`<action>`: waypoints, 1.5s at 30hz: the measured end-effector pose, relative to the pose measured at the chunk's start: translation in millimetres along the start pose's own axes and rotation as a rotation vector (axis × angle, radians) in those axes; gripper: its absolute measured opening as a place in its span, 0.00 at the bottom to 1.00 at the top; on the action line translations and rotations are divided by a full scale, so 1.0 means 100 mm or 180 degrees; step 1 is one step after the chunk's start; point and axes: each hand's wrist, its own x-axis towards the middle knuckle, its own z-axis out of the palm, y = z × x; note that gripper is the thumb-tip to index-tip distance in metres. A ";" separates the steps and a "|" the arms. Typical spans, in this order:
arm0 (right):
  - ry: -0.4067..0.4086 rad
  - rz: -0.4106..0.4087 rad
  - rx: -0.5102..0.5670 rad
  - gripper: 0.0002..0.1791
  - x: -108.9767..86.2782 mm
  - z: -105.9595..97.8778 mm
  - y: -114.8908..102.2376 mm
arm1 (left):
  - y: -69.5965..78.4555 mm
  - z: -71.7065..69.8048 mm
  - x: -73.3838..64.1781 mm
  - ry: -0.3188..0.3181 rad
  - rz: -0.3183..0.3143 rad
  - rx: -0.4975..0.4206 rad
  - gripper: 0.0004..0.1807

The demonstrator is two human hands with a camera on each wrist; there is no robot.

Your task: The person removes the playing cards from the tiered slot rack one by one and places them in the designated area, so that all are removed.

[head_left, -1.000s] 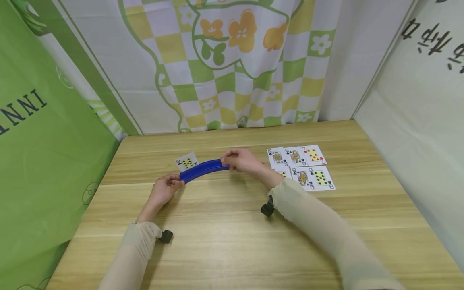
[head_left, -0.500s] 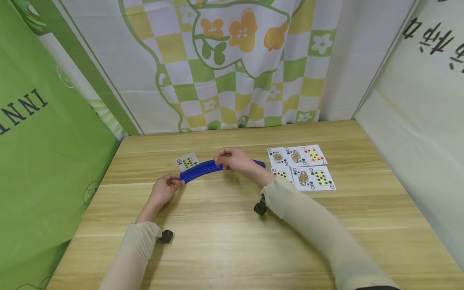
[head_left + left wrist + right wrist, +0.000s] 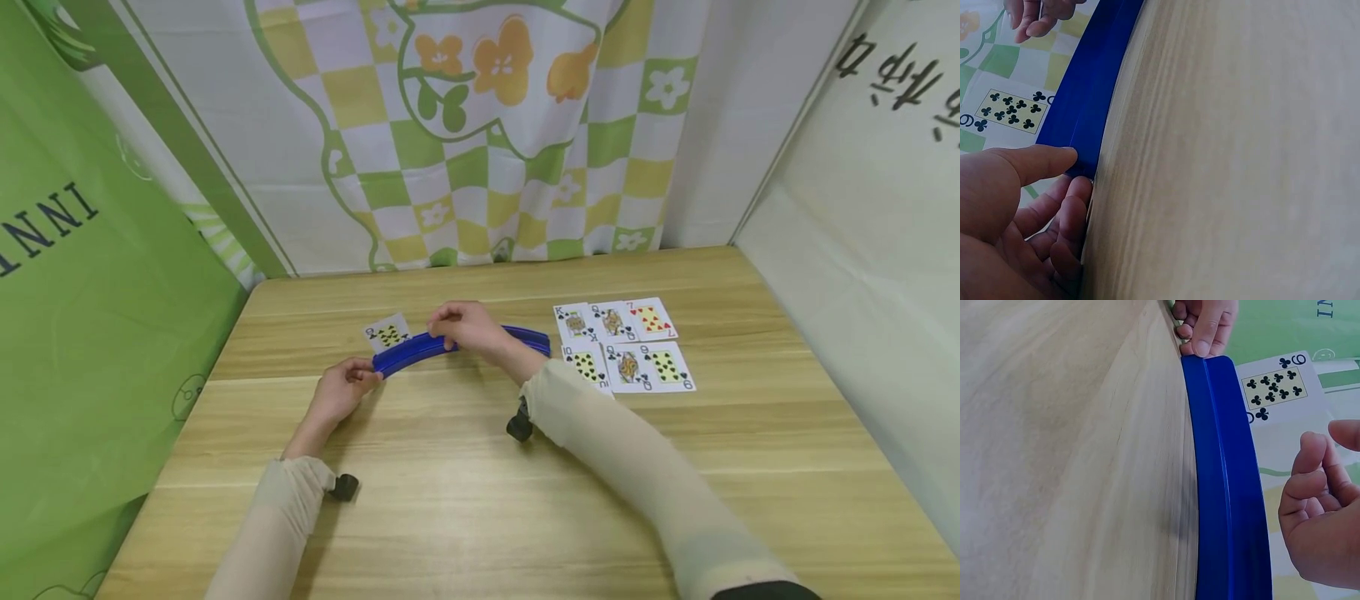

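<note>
A curved blue card holder (image 3: 416, 355) rests on the wooden table. My left hand (image 3: 343, 392) pinches its left end, thumb (image 3: 1054, 161) on top and fingertips at the side. Close to that end, a nine of clubs (image 3: 1274, 388) stands upright and tilted, its lower edge hidden by the holder. Over the middle of the holder is my right hand (image 3: 468, 327), its fingers loosely bent. In the right wrist view its thumb and index finger are apart, with nothing seen between them.
At the right, playing cards lie face up in two rows: a back row with a red seven (image 3: 648, 320) and a front row with a queen (image 3: 627, 367). A patterned cloth (image 3: 495, 192) hangs behind the table, with a green panel on the left.
My right hand has moved left along the holder, uncovering the holder's right end and the ten card in the front row. The left hand stays in place.
</note>
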 end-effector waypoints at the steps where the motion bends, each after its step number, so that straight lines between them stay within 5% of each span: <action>1: 0.0007 -0.0005 -0.0022 0.10 0.01 0.01 0.00 | 0.00 0.00 0.00 -0.0001 0.0004 -0.0001 0.18; 25: 0.0187 -0.0129 -0.0270 0.11 0.22 0.27 -0.14 | -0.02 0.01 0.01 -0.0007 -0.0026 -0.0022 0.19; 37: 0.0145 -0.0179 -0.0154 0.11 0.26 0.33 -0.19 | 0.01 0.00 0.00 0.0008 -0.0013 -0.0018 0.18; 45: 0.0312 -0.0314 -0.0393 0.09 0.25 0.30 -0.25 | 0.01 0.01 -0.01 0.0023 -0.0009 -0.0029 0.18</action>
